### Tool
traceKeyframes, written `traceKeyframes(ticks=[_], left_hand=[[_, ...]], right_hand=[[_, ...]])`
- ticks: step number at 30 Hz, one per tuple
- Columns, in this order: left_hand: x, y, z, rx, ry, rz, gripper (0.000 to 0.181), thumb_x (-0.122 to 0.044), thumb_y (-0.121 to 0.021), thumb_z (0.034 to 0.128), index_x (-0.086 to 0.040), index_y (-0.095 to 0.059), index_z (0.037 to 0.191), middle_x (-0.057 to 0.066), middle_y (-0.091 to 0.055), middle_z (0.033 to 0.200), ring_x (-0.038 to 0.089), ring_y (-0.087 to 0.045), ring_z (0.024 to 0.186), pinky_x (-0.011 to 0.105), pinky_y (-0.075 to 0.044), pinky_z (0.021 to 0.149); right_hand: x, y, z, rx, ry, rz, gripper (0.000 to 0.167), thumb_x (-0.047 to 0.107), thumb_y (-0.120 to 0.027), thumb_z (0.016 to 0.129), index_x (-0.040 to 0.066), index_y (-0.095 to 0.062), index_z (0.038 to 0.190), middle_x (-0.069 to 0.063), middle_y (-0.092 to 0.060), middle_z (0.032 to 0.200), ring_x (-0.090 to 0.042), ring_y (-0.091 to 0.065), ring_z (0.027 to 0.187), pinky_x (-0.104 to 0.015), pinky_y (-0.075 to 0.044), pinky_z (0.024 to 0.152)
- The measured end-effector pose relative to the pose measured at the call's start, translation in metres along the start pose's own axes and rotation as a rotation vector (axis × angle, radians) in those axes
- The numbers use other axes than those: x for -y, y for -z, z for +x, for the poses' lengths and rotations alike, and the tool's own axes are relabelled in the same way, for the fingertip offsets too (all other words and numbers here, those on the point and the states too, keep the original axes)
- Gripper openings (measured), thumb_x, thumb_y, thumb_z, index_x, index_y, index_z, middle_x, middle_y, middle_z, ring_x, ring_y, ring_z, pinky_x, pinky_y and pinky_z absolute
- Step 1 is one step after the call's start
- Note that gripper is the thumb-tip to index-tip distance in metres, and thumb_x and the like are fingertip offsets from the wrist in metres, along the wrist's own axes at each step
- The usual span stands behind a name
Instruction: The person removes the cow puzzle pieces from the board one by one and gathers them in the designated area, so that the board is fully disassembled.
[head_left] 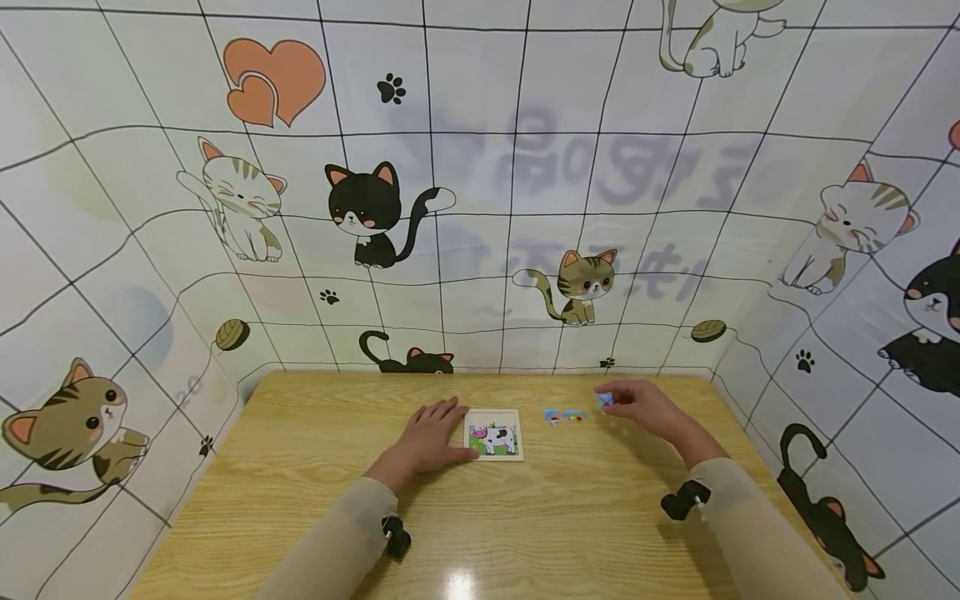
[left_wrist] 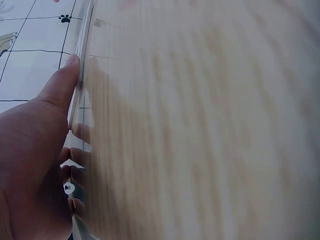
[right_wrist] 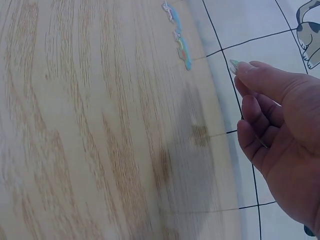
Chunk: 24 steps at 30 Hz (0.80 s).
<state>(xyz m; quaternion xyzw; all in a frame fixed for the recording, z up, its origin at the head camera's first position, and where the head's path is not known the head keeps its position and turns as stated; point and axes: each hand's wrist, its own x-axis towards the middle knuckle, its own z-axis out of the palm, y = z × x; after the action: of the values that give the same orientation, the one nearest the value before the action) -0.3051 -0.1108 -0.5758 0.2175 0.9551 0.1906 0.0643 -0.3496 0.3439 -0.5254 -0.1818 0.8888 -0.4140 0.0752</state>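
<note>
A small jigsaw puzzle board (head_left: pixel 521 437) with a pale frame lies on the table. Its lower part carries a cow picture (head_left: pixel 495 440), and a strip along its top is bare. My left hand (head_left: pixel 427 440) rests at the board's left side, fingers extended and thumb touching its lower left corner. To the right, my right hand (head_left: pixel 648 410) pinches a blue puzzle piece (head_left: pixel 604 401) between thumb and fingertips. Between board and right hand lie two loose puzzle pieces (head_left: pixel 574 415), close together. The right wrist view shows the pinched piece mostly hidden by the thumb.
The wooden table (head_left: pixel 480 517) reaches back to a wall cloth (head_left: pixel 480 250) printed with cats and grid lines. More of that cloth hangs at both sides. Small black wrist cameras (head_left: pixel 684 500) sit on both sleeves.
</note>
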Motion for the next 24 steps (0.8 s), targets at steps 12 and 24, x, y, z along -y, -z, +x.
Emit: traceKeyframes(ticks=[12,24], left_hand=[[0.001,-0.001,-0.001,-0.003,-0.001,0.005,0.094,-0.07,-0.072,0.0996,-0.019,-0.041,0.173,0.012,-0.029,0.181,0.041,-0.027,0.165,0.066,-0.02,0.132],[0.002,-0.003,0.001,-0.007,-0.004,0.018,0.094,-0.07,-0.072,0.0992,-0.019,-0.042,0.172,0.012,-0.03,0.18,0.041,-0.028,0.165,0.066,-0.022,0.131]], right_hand=[[-0.016,-0.003,0.004,0.02,-0.034,0.023,0.041,0.008,-0.076,0.106,-0.006,-0.069,0.143,-0.013,-0.068,0.105,-0.02,-0.059,0.09,-0.037,-0.055,0.073],[-0.029,-0.017,0.016,0.082,-0.039,-0.01,0.033,0.004,-0.076,0.105,-0.002,-0.075,0.137,-0.009,-0.067,0.104,-0.022,-0.056,0.092,-0.03,-0.05,0.071]])
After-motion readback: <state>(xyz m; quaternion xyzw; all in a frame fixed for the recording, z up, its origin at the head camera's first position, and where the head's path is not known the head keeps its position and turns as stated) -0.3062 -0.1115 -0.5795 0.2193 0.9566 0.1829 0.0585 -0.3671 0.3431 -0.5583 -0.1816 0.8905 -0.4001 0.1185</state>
